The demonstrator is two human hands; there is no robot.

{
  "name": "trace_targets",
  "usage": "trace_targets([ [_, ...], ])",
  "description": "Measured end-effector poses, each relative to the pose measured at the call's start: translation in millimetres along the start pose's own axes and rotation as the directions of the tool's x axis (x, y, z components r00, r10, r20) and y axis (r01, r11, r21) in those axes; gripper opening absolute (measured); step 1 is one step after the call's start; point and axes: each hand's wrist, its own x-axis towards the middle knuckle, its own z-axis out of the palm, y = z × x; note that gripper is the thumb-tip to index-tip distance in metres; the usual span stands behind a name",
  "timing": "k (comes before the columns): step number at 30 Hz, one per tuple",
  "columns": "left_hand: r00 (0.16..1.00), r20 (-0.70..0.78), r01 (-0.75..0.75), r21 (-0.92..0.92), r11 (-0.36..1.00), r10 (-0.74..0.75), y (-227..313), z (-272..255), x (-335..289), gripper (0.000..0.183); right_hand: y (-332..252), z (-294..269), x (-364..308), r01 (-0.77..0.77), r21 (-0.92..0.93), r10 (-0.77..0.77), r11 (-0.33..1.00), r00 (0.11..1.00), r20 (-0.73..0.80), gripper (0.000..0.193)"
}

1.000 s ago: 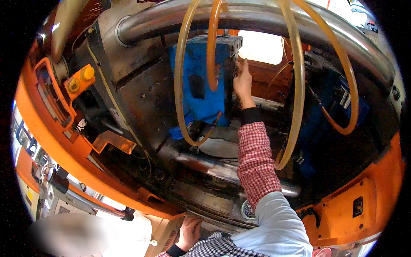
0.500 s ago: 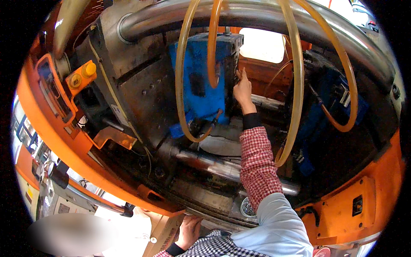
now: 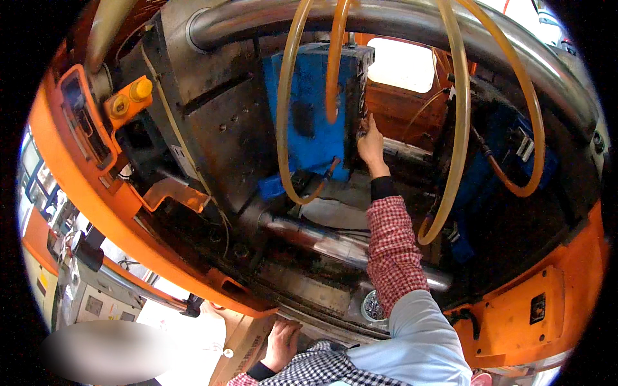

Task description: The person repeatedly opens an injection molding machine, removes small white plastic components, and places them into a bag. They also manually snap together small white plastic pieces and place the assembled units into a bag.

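In the head view, the blue block [image 3: 317,132] stands just left of the right hand [image 3: 371,147], its long axis roughly upright; that hand, clearly the nearer, is at the block's right edge, its grip narrow, and whether it holds anything I cannot tell. The left hand [image 3: 282,342] rests well apart beside brown cardboard [image 3: 243,341], loosely curled, contents hidden. Open room lies rightward, toward a hanging hose [image 3: 460,128].

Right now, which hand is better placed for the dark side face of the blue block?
Probably the right: the right hand is up at that face of the blue block, while the left hand is low, well short of it.
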Motion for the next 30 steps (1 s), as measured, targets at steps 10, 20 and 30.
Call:
trace_targets([
  [10, 0.996, -0.084, 0.036, 0.023, 0.999, -0.034, -5, -7, -5, 0.013, 28, 3, -16, -0.128, -0.01, 0.128, 0.992, 0.985, 0.113, 0.068],
  [20, 0.519, -0.85, 0.105, 0.172, 0.979, 0.094, 9, -118, 12, 0.06, 10, -7, -29, -0.061, -0.231, 0.083, 0.971, 0.993, 0.085, 0.073],
  [30, 0.768, -0.579, -0.105, -0.535, 0.838, -0.274, 3, -179, 53, 0.018, -130, -109, -280, 0.35, 0.228, -0.361, 0.908, 0.933, 0.004, 0.019],
])
